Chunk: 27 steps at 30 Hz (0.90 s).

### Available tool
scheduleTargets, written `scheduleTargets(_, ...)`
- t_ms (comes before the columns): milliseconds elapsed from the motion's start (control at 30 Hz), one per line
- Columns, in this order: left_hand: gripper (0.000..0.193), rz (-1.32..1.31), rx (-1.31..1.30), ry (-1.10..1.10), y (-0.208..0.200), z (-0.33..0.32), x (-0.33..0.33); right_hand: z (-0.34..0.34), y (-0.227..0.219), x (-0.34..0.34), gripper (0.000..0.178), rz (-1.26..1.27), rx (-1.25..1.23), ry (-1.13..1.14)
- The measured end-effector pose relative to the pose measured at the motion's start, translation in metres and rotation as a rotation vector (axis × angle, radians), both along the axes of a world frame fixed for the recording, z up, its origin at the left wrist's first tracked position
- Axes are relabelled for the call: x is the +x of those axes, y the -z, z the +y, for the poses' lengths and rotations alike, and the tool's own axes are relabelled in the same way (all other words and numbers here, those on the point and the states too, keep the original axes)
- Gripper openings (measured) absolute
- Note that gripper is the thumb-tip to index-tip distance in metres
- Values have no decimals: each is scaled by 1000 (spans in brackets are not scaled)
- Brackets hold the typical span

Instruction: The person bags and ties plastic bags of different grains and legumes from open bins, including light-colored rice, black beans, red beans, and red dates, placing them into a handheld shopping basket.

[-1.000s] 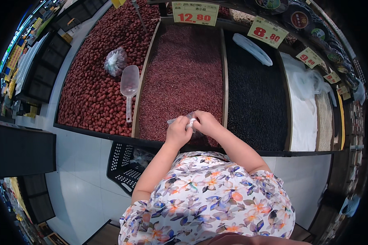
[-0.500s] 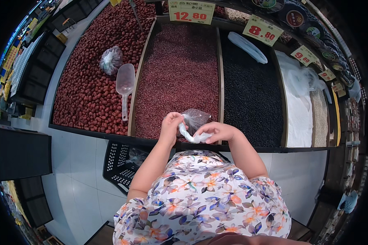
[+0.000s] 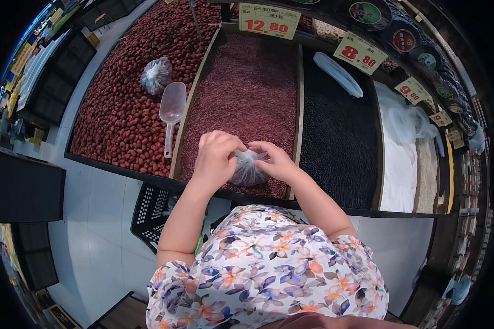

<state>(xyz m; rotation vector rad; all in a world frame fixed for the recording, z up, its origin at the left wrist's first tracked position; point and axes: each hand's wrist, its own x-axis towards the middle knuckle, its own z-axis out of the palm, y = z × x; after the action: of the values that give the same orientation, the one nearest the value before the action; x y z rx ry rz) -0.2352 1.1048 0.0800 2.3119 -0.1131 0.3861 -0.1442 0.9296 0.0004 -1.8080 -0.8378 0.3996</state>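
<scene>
A clear, crumpled plastic bag (image 3: 248, 173) rests low over the near end of the small red beans (image 3: 247, 88). My left hand (image 3: 215, 160) grips its upper left side, with the back of the hand covering part of it. On the opposite side, the fingers of my right hand (image 3: 277, 162) curl onto the bag's gathered top. What the bag contains cannot be made out through the folds.
Left of the red beans lie dried red dates (image 3: 115, 120), with a clear scoop (image 3: 173, 103) and a bunched plastic bag (image 3: 156, 75) on them. Black beans (image 3: 337, 137) fill the bin to the right. A black basket (image 3: 148, 211) stands below the counter edge.
Both hands have shifted their hold on the bag. Its opening, a white strip stretched between them before, is now bunched at the top. My left hand has moved left and up.
</scene>
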Motion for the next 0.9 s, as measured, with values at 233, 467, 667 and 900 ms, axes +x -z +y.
scheduleTargets(233, 19, -421, 139, -325, 16, -6, 7, 4, 20, 16, 12, 321, -27, -33)
scheduleTargets(467, 22, -148, -285, -182, 71, -31, 2, -8, 6, 6, 20, 572, 177, -48)
scheduleTargets(667, 8, 168, -873, -147, 95, -11, 19, -33, 7, 7, 15, 382, 302, 175)
scheduleTargets(900, 8, 123, -1404, -265, 89, 13, 20, -75, 20, -1, 15, 502, 362, 427)
